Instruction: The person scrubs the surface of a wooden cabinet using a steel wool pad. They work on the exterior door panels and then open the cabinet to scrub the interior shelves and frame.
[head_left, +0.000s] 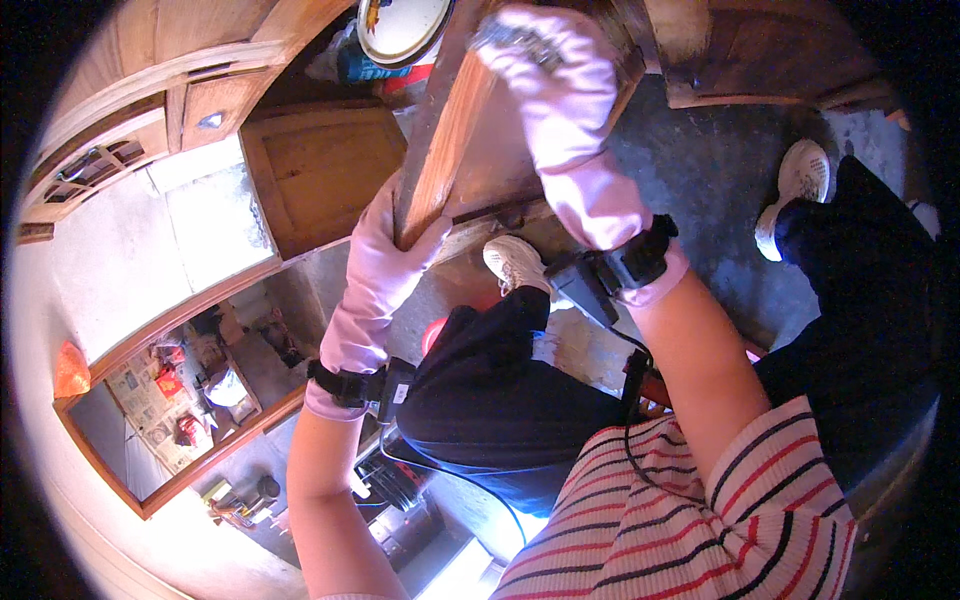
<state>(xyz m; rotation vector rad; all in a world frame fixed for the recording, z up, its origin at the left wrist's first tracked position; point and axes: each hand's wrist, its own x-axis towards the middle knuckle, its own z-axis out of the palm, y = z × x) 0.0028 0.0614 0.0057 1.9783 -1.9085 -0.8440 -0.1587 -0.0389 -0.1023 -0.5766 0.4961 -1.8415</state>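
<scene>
Both my hands wear pink gloves, with black straps and small devices at the wrists. My left hand (394, 259) grips the near end of a wooden drawer-like piece (442, 154), thumb on the inner side of its edge. The piece is tilted in front of my knees, its upper edge pale and its outer side dark brown. At the far end, my right hand (566, 71) is closed over a grey scouring pad, perhaps steel wool (517, 41), and presses it on the edge. The fingertips of that hand are partly hidden.
A framed wooden panel (326, 180) stands left of the piece. Beyond it are a white enamel basin (405, 30) and a wooden cabinet (217, 112). A wood-framed mirror or opening (161, 491) lies left. Another dark wooden cabinet (765, 56) stands right, over the concrete floor (675, 172).
</scene>
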